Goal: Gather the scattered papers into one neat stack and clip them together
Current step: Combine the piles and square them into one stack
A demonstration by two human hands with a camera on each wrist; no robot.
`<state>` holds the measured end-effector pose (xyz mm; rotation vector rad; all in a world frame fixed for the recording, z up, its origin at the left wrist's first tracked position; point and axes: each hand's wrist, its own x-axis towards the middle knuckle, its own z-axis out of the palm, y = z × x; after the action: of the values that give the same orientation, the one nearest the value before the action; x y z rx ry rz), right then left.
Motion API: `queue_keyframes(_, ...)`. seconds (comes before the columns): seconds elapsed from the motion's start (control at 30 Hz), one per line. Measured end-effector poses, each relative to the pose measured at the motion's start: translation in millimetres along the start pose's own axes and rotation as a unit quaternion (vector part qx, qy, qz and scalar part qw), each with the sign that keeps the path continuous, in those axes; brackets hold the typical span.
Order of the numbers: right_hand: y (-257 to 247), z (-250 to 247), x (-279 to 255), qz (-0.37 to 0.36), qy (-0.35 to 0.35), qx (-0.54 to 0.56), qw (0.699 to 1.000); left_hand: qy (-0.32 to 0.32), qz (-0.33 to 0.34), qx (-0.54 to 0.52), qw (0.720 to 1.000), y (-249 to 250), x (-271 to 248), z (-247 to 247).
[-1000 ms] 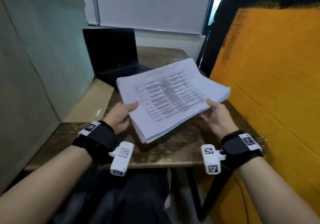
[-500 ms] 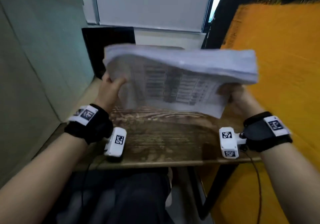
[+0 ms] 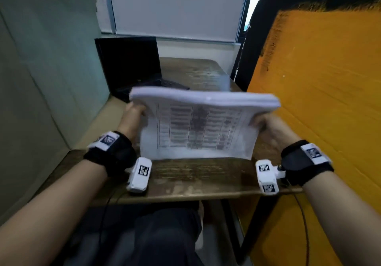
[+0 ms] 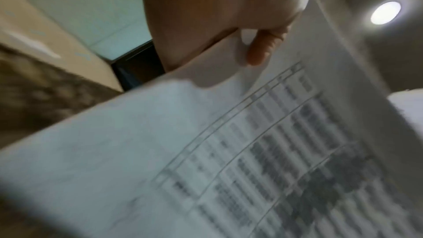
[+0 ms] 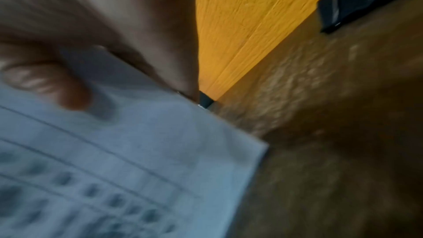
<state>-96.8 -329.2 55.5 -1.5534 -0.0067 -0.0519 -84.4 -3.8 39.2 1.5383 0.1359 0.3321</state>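
Observation:
A thick stack of white papers (image 3: 198, 129) with a printed table on its front sheet stands on edge on the wooden desk (image 3: 195, 179), its lower edge on or just above the top. My left hand (image 3: 134, 117) grips its left side and my right hand (image 3: 266, 125) grips its right side. In the left wrist view my thumb (image 4: 263, 48) presses on the front sheet of the papers (image 4: 206, 151). In the right wrist view my thumb (image 5: 50, 84) pinches the papers (image 5: 137, 151) near their corner. No clip shows in any view.
An open black laptop (image 3: 132, 66) sits at the back left of the desk. A pale green partition (image 3: 41, 80) closes the left side and an orange board (image 3: 319, 101) the right. A tan cardboard strip (image 3: 103, 121) lies along the left edge.
The stack lay flat and fanned in my hands a second ago. I tilted it up onto its edge, raised it, and have now brought it down toward the desk.

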Motion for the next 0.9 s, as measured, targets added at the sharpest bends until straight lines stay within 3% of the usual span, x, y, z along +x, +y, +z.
queue_keyframes(0.07,8.0,1.7,-9.9,-0.006,-0.042,-0.028,0.999,0.013,-0.026,0.004,1.0,-10.8,-4.6,0.7)
queue_keyframes(0.13,1.4,0.0,-8.8,-0.043,-0.068,-0.037,0.996,0.036,-0.01,-0.04,0.998,-5.1,-0.1,6.5)
queue_keyframes(0.2,-7.0,-2.4,-1.4,-0.072,-0.069,-0.044,0.994,0.026,-0.015,-0.072,0.997,6.5,13.4,11.9)
queue_keyframes(0.27,-10.0,-8.0,9.7,-0.056,-0.043,-0.014,0.997,0.007,-0.052,-0.032,0.998,17.1,29.8,13.5)
queue_keyframes(0.37,-4.7,-10.9,15.8,0.019,0.001,0.045,0.999,-0.116,-0.189,0.033,0.975,20.2,36.2,1.6)
queue_keyframes(0.47,13.4,-11.9,16.9,0.111,0.033,0.069,0.991,-0.233,-0.292,-0.117,0.92,4.4,31.1,-17.0)
queue_keyframes(0.53,21.6,-10.8,13.5,0.148,0.046,0.095,0.983,-0.236,-0.291,-0.224,0.9,-10.9,28.4,-19.0)
queue_keyframes(0.7,38.1,-6.1,15.4,0.196,0.063,0.141,0.968,-0.127,-0.277,-0.443,0.843,-34.3,5.3,7.4)
queue_keyframes(0.83,47.7,-2.2,15.5,0.204,0.078,0.172,0.96,-0.191,-0.205,-0.387,0.878,-26.1,-5.8,35.8)
queue_keyframes(0.9,51.0,-1.0,14.2,0.203,0.072,0.189,0.958,-0.186,-0.182,-0.378,0.888,-20.5,-9.2,48.9)
